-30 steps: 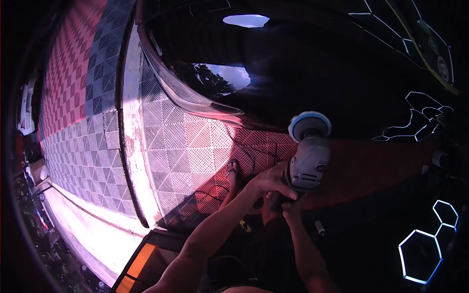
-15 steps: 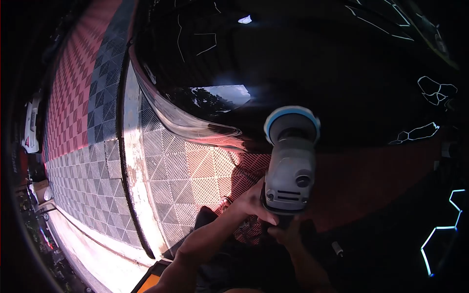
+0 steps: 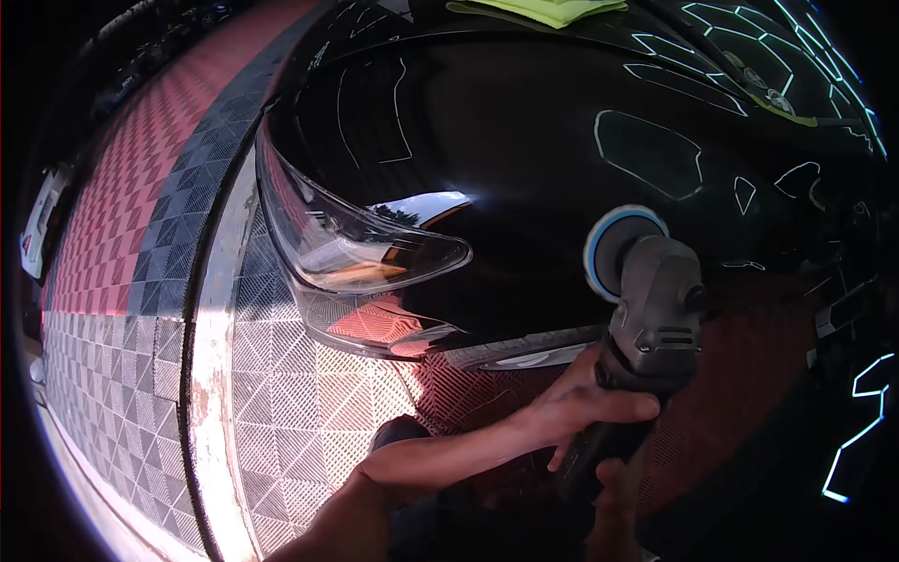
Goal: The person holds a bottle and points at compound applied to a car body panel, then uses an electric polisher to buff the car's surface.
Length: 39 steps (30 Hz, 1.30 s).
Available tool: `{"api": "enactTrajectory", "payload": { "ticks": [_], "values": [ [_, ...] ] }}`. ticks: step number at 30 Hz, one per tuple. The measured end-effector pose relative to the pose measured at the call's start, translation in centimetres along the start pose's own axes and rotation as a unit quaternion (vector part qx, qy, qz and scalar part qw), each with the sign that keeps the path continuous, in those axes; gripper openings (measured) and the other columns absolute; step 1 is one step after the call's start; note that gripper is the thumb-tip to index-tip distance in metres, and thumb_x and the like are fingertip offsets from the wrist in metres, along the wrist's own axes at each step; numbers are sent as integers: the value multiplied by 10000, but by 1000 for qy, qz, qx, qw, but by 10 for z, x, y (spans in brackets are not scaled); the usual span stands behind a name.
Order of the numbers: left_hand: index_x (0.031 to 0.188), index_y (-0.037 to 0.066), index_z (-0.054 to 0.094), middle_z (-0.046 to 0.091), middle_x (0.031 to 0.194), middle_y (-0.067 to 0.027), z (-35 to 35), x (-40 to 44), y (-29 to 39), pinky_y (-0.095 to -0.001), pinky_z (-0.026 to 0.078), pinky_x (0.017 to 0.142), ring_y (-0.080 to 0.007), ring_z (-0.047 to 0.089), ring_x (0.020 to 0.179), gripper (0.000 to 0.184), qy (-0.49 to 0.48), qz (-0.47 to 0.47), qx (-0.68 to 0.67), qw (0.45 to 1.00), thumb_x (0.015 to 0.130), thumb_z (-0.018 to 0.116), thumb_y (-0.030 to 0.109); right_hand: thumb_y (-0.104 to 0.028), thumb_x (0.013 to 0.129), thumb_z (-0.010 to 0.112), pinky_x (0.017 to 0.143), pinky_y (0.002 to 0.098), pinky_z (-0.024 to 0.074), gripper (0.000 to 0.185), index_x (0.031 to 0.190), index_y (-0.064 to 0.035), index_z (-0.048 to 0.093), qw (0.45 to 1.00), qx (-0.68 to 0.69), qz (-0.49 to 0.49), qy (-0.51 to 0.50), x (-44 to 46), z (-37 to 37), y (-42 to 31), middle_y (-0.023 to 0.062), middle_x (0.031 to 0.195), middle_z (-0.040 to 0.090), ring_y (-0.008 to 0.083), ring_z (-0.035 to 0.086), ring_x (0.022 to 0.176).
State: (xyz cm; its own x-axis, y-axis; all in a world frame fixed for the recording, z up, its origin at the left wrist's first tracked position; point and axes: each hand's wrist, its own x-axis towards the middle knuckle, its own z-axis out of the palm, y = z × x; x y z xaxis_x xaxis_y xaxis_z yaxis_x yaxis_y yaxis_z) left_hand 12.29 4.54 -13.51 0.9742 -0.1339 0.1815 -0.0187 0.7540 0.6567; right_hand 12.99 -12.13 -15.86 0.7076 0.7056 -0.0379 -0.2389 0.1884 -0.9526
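A grey polisher (image 3: 660, 290) with a round, blue-rimmed pad (image 3: 626, 248) is in front of me. The pad is at the glossy black car fender (image 3: 534, 272); whether it presses on the paint I cannot tell. My left hand (image 3: 595, 398) is closed around the neck of the tool, just behind its grey head, thumb lying across it. Lower down, in shadow, my right hand (image 3: 613, 492) is wrapped at the dark rear handle, most of its fingers hidden. To the left of the pad is the car's headlight (image 3: 375, 253).
A yellow-green cloth (image 3: 552, 9) lies on the hood at the top. Part of the tyre (image 3: 524, 348) shows below the fender. Grey and red floor tiles (image 3: 112, 384) spread to the left, crossed by a pale strip (image 3: 211, 403). Hexagonal lights reflect in the paint.
My view has shifted, bringing the cloth and more of the headlight into sight. The polisher now sits further right in view and tilts, its pad turned left. Both hands stay on it.
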Motion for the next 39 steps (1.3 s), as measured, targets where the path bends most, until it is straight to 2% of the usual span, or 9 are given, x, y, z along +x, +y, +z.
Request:
{"api": "enactTrajectory", "payload": {
  "ticks": [4, 5, 6, 16, 19, 23, 28, 32, 39],
  "values": [
    [1287, -9, 459, 611, 1066, -165, -26, -17, -29, -361, 564, 793, -248, 656, 940, 727, -38, 72, -73, 994, 737, 763, 356, -394, 749, 787, 693, 309, 563, 793, 1283, 59, 416, 997, -74, 3, 21, 2, 7, 4, 140, 907, 636, 222, 672, 773],
    [1290, -8, 456, 600, 1075, -172, -35, -18, -38, -369, 565, 795, -254, 653, 940, 760, -55, 105, -118, 986, 732, 769, 402, -461, 723, 782, 649, 310, 567, 766, 1185, 68, 475, 990, -142, -4, 16, 6, 0, 18, 126, 838, 634, 213, 670, 722],
    [1234, -21, 498, 632, 1029, -174, -37, -16, -41, -326, 583, 739, -235, 671, 916, 600, -69, 164, -134, 975, 797, 721, 324, -527, 698, 777, 604, 310, 570, 759, 1088, 77, 534, 978, -207, -11, 14, 9, -3, 26, 113, 769, 632, 204, 669, 671],
    [1216, -30, 492, 622, 1001, -169, -54, -32, -21, -349, 583, 727, -250, 665, 906, 623, -72, 179, -103, 976, 797, 728, 366, -537, 768, 722, 581, 301, 548, 653, 986, 62, 581, 986, -165, 0, -30, 25, 30, 31, 111, 772, 633, 195, 663, 656],
    [1209, -32, 494, 618, 1004, -165, -38, -27, -12, -353, 579, 732, -243, 663, 892, 609, -65, 169, -84, 980, 806, 722, 364, -473, 804, 731, 632, 311, 552, 596, 1049, 43, 559, 991, -128, -19, -33, 18, 27, 24, 101, 815, 650, 182, 671, 715],
    [1199, -35, 497, 614, 997, -152, -38, -31, 1, -347, 570, 741, -234, 663, 875, 576, -58, 157, -38, 985, 826, 706, 351, -498, 813, 714, 628, 312, 552, 620, 1067, 44, 552, 992, -119, -36, -10, 15, 40, 19, 102, 811, 647, 179, 667, 705],
    [1180, -41, 506, 620, 984, -170, -57, -49, 11, -348, 593, 686, -247, 672, 852, 599, -15, 200, -93, 975, 806, 716, 379, -458, 824, 717, 636, 298, 543, 584, 1077, 38, 542, 985, -142, 50, -79, 38, 60, 14, 90, 837, 638, 170, 653, 697],
    [1159, -46, 519, 620, 979, -174, -54, -42, 5, -341, 591, 694, -244, 671, 853, 590, -40, 187, -91, 977, 800, 725, 375, -535, 796, 710, 606, 310, 554, 654, 1052, 45, 551, 989, -141, 16, -40, 29, 54, 24, 121, 813, 639, 204, 662, 668],
    [1159, -43, 515, 627, 975, -179, -40, -24, -10, -354, 595, 701, -259, 675, 838, 594, -74, 111, -26, 991, 802, 725, 382, -509, 819, 706, 613, 296, 540, 572, 961, 33, 594, 994, -102, -41, 17, 5, 37, 25, 102, 800, 641, 183, 659, 682]
  ]
}}
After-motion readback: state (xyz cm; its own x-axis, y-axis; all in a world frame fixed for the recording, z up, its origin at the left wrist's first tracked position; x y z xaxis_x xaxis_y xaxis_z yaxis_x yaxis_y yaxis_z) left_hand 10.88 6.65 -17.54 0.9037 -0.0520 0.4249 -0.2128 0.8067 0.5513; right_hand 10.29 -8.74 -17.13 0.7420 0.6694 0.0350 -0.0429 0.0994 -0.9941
